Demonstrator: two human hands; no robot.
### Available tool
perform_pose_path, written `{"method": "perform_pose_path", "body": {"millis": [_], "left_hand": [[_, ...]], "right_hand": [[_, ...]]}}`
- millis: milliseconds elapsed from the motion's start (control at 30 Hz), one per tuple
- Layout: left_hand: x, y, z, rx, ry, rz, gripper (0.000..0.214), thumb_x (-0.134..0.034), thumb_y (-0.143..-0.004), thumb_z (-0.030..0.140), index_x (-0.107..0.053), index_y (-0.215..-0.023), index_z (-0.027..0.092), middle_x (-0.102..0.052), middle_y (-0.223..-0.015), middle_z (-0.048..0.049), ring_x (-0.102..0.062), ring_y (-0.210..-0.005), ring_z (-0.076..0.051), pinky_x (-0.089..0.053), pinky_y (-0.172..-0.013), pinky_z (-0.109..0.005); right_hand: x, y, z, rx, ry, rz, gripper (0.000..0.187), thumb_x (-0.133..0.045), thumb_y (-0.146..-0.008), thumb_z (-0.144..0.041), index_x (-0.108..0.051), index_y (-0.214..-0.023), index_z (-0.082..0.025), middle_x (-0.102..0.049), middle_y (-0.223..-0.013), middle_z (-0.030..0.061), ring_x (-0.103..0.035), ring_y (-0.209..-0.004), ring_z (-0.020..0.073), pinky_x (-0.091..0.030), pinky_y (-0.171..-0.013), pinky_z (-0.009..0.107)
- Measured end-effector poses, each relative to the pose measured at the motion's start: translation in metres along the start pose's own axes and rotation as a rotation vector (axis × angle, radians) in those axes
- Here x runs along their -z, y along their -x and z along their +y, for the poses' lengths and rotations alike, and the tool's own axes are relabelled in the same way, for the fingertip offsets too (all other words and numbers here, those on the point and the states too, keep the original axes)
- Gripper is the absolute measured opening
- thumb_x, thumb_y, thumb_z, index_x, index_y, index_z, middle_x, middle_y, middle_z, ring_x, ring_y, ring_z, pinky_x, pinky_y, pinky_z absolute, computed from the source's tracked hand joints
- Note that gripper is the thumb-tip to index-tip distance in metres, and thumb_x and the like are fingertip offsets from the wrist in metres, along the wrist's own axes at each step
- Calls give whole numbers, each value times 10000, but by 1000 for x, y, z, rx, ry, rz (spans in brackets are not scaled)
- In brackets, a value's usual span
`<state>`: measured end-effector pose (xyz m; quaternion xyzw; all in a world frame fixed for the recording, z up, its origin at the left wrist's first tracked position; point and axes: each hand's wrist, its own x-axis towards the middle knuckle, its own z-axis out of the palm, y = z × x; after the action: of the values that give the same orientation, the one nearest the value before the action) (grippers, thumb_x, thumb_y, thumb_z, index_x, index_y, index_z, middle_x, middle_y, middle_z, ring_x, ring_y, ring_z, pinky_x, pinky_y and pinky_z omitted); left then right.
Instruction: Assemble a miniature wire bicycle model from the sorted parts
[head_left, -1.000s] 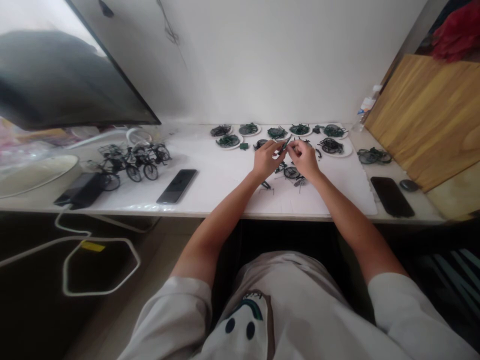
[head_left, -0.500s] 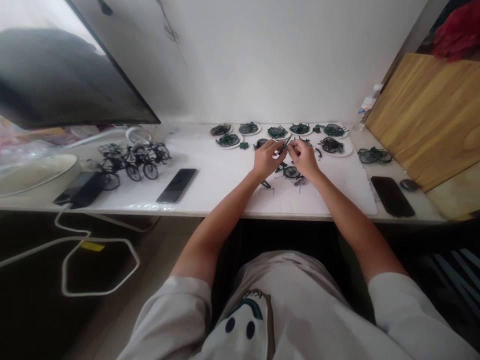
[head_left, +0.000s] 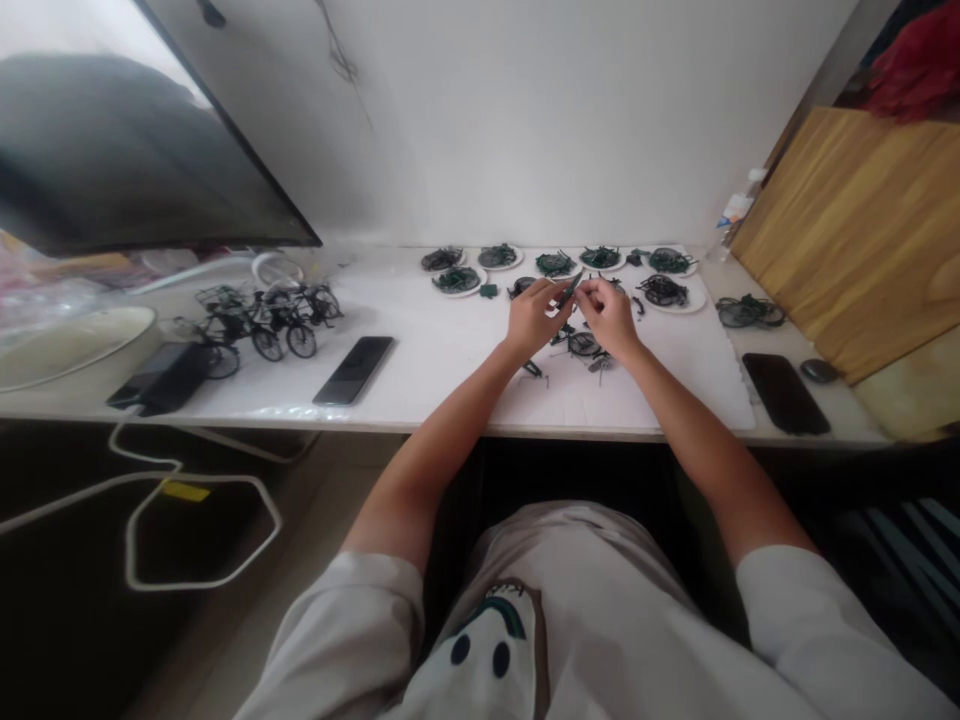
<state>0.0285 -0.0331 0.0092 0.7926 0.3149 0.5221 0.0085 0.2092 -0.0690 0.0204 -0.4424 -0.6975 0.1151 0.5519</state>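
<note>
My left hand (head_left: 535, 318) pinches a slim dark green model bicycle part (head_left: 571, 288) above the white sheet. My right hand (head_left: 606, 312) meets it from the other side, fingertips pressed together; whatever lies between them is too small to make out. Just below both hands rests a partly assembled model bicycle piece with a dark wheel (head_left: 583, 344). Closer to the table edge are a small dark part (head_left: 532, 369) and a thin bent metal piece, perhaps a hex key (head_left: 543, 382).
Plates of dark model parts, such as the plate (head_left: 694, 300), line the back. Finished-looking model bicycles (head_left: 266, 325) stand left, near a phone (head_left: 355, 370) and a black box (head_left: 159, 380). At right are another phone (head_left: 785, 393), a mouse (head_left: 819, 370), a bottle (head_left: 735, 215) and a wooden board (head_left: 855, 230).
The slim green part has turned slightly between my fingers. Both hands stay in nearly the same place, and everything on the table lies as before.
</note>
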Motion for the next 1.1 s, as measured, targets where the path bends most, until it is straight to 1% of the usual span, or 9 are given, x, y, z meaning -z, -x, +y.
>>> {"method": "perform_pose_path", "body": {"millis": [300,500,633,1100], "left_hand": [[-1,1,0,12,-5,-7,276,-612,-1049,338,-788,-1200,189,-764,-980,-103,-703,-849,-188,-621,-758,-304],[-2,2,-3,14,-28,-14,250,-628,-1036,331,-782,-1178,194,-754,-970,-96,-700,-843,-189,-596,-745,-303],[-2,1,-5,6,-29,-15,240,-627,-1032,324,-780,-1156,189,-748,-957,-93,-696,-838,-187,-582,-732,-298],[3,0,-4,30,-25,-27,209,-633,-1013,321,-768,-1115,197,-744,-961,-81,-689,-819,-182,-590,-736,-304]], "right_hand": [[1,1,-3,17,-14,-4,401,-620,-1044,-627,-625,-950,-237,-511,-606,-38,-441,-550,155,-332,-591,333],[0,1,-3,-12,-5,-19,408,-637,-1030,-645,-630,-957,-244,-548,-613,-26,-468,-564,166,-353,-605,338],[0,1,-3,-20,-2,-30,418,-624,-1026,-659,-632,-961,-247,-544,-613,-27,-470,-564,168,-354,-598,338],[1,2,0,-24,-6,-88,322,-648,-1035,-579,-636,-1052,-257,-581,-644,-28,-487,-569,174,-371,-610,351]]}}
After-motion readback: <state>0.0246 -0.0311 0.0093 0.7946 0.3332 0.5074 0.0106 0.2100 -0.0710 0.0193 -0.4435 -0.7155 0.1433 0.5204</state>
